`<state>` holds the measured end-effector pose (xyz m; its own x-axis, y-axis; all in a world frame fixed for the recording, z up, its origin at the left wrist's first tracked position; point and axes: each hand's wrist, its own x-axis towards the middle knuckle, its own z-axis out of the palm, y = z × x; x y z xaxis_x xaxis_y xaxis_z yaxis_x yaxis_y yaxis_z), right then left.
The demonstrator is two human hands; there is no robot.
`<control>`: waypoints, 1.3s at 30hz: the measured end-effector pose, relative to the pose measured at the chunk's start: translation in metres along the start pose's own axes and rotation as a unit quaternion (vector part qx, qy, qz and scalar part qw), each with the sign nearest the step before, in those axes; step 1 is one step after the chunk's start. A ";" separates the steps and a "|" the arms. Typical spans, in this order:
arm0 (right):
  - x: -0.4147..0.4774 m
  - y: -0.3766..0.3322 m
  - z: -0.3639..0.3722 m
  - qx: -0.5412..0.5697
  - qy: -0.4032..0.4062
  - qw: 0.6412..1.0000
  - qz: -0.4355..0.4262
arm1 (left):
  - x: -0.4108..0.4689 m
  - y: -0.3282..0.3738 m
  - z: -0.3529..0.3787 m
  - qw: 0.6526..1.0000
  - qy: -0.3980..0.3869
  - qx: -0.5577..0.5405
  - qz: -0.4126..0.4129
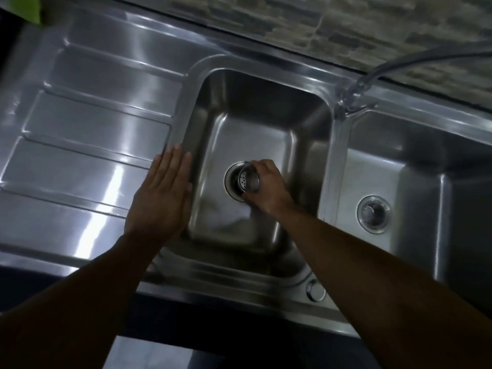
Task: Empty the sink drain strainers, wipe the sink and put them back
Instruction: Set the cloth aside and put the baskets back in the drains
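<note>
A steel double sink fills the view. In the left basin [255, 123] my right hand [267, 186] grips a perforated metal strainer basket [249, 181], tilted, just over the open drain hole [232, 182]. My left hand [162, 193] lies flat, fingers spread, on the sink's left rim beside the drainboard. In the right basin [415, 166] a second strainer [372, 213] sits in its drain. A pale patch, maybe a cloth or a reflection, lies on the left basin floor [231, 217]; I cannot tell which.
A ribbed steel drainboard [87, 145] stretches to the left. A curved tap [354, 94] rises between the basins at the back, in front of a stone-patterned wall [346, 25]. A round steel knob [315, 290] sits on the front rim. Something green [29, 8] shows at the top left.
</note>
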<state>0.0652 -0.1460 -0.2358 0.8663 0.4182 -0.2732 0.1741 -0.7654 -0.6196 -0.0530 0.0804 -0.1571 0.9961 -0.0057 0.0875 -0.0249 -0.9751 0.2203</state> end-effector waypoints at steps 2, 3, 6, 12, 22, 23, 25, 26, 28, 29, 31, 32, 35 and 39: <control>0.005 0.001 0.008 0.005 0.001 1.000 0.009 | 0.000 -0.002 0.003 1.000 0.009 0.016 0.000; 0.006 0.003 0.012 0.010 0.003 1.000 0.011 | 0.000 -0.002 0.005 1.000 0.011 0.021 0.000; 0.007 0.005 0.021 0.008 0.008 1.000 0.017 | 0.000 -0.004 0.008 1.000 0.012 0.028 0.004; 0.003 0.011 0.036 -0.070 0.012 0.997 0.017 | 0.001 -0.006 0.008 0.999 0.002 0.037 0.008; 0.007 0.016 0.041 -0.087 0.006 0.996 0.009 | 0.001 -0.006 0.007 1.000 -0.006 0.029 0.008; 0.005 0.015 0.040 -0.079 0.005 0.997 0.009 | 0.001 -0.007 0.007 0.999 -0.004 0.033 0.009; 0.002 0.013 0.038 -0.066 0.001 0.998 0.007 | 0.000 -0.007 0.008 0.999 -0.007 0.032 0.010; -0.001 0.012 0.036 -0.063 0.000 0.998 0.006 | 0.001 -0.007 0.009 1.000 -0.011 0.025 0.008; -0.011 0.005 0.030 -0.055 0.004 0.998 0.000 | 0.000 -0.008 0.011 1.000 -0.015 0.027 0.000; -0.017 0.002 0.025 -0.049 0.009 0.999 -0.001 | 0.000 -0.009 0.012 0.999 -0.020 0.027 -0.002; -0.028 -0.005 0.013 -0.030 0.011 0.999 -0.004 | 0.001 -0.010 0.012 0.999 -0.035 0.011 -0.013; -0.034 -0.008 0.006 -0.030 0.005 0.999 -0.012 | 0.001 -0.010 0.012 0.999 -0.045 -0.004 -0.024; -0.053 -0.019 -0.022 -0.049 -0.013 0.998 -0.034 | 0.008 -0.012 0.006 0.993 -0.099 -0.028 -0.055; -0.077 -0.036 -0.067 -0.006 0.043 0.998 -0.053 | 0.027 0.001 -0.026 0.975 -0.190 -0.060 -0.098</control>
